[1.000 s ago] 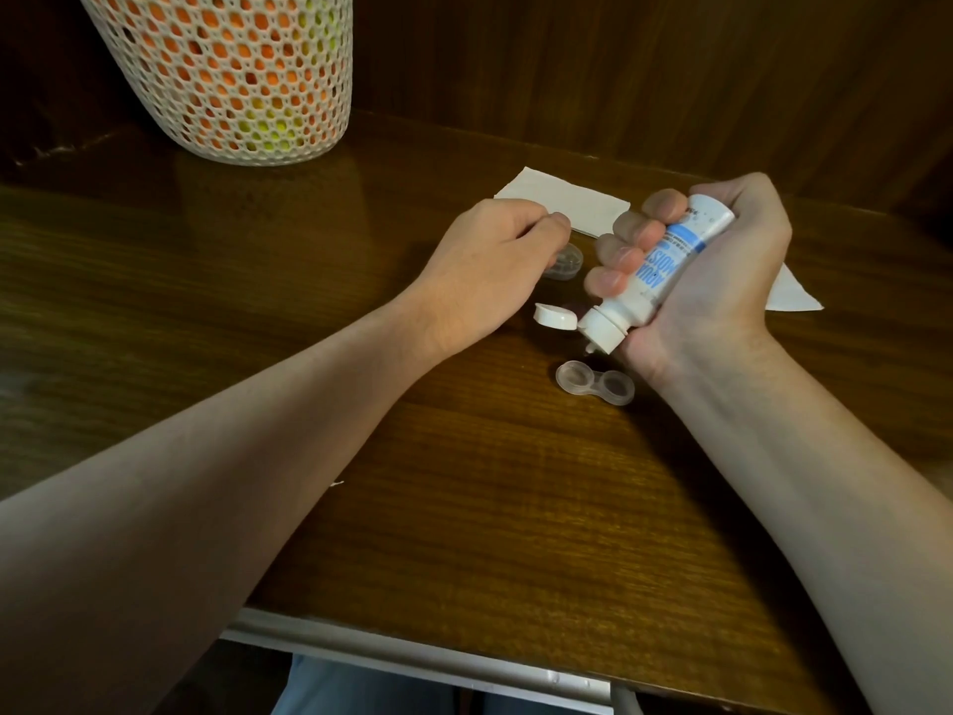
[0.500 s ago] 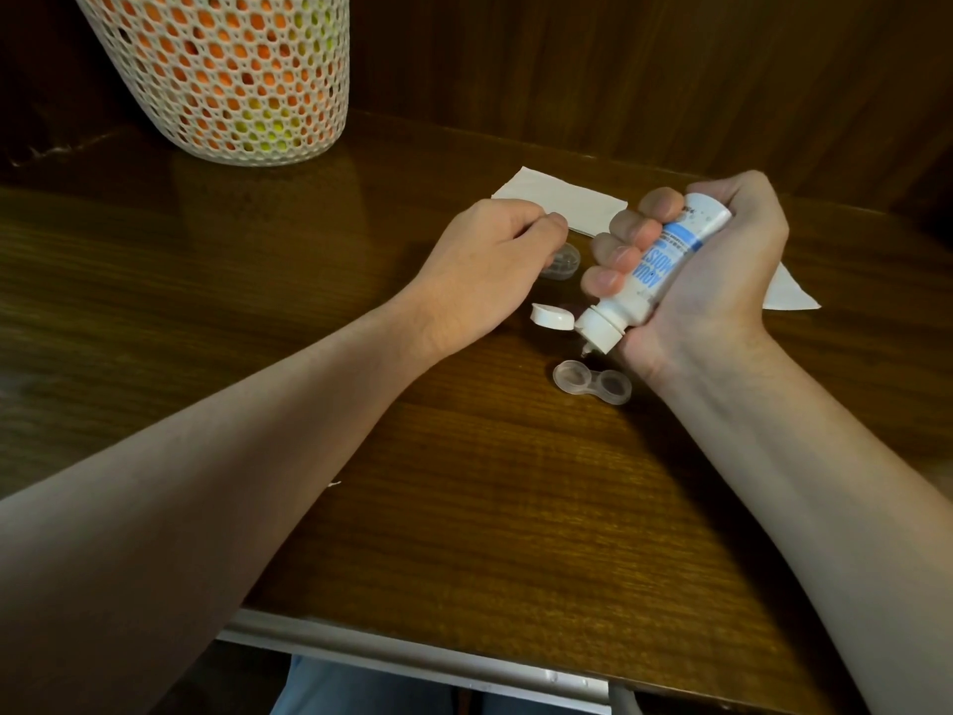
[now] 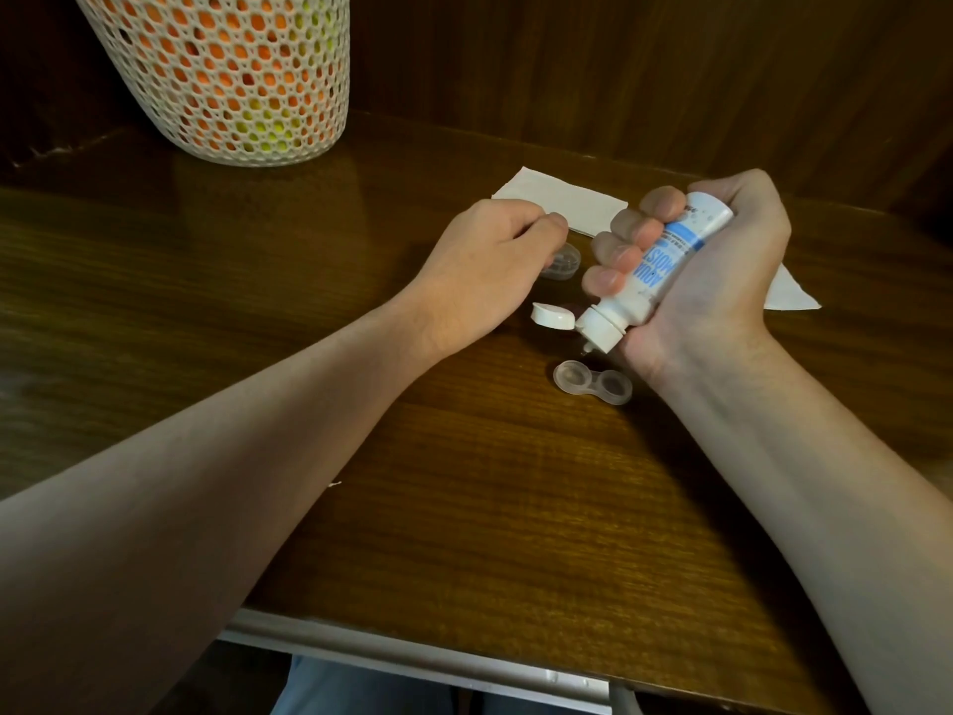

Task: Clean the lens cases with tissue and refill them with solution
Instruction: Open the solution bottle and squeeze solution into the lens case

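My right hand [image 3: 722, 281] grips a white solution bottle [image 3: 665, 260] with a blue label, tipped nozzle-down. Its flip cap [image 3: 553, 316] hangs open to the left. The nozzle hovers just above the left well of a clear double lens case [image 3: 593, 382], which lies open on the wooden table [image 3: 464, 508]. My left hand [image 3: 485, 270] rests on the table with curled fingers, pinching a second clear lens case [image 3: 563, 260] that is mostly hidden behind the fingers. A white tissue [image 3: 562, 203] lies flat behind both hands.
A white mesh basket [image 3: 227, 74] with orange and yellow contents stands at the back left. A dark wood wall runs close behind the table. The table's front edge has a metal trim [image 3: 412, 650].
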`<state>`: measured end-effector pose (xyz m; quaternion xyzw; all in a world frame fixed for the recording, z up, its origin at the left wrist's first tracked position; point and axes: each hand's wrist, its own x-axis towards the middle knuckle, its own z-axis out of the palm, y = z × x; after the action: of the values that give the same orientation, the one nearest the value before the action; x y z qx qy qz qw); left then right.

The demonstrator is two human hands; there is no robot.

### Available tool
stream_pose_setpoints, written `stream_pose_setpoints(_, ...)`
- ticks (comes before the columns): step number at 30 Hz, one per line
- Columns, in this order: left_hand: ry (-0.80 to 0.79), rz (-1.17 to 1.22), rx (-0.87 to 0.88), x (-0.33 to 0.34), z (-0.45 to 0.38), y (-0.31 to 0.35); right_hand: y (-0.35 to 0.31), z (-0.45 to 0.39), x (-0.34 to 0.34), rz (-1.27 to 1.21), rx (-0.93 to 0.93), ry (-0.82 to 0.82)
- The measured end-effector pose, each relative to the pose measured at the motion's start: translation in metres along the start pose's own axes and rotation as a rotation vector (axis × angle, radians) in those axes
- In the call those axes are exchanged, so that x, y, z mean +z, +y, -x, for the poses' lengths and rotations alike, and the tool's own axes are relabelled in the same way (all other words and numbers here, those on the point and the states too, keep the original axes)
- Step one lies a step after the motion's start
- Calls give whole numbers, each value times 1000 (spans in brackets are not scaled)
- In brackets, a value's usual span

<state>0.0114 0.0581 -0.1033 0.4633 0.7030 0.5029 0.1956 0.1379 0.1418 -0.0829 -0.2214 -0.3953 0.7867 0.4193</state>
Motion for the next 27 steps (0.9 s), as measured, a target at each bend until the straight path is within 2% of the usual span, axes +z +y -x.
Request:
stream_pose_setpoints(21, -7, -13, -6, -1, 0, 0, 1, -2, -1, -20, -12, -16)
stream_pose_setpoints(27, -8, -5, -8, -1, 0, 1, 6, -1, -1, -118, 116, -18)
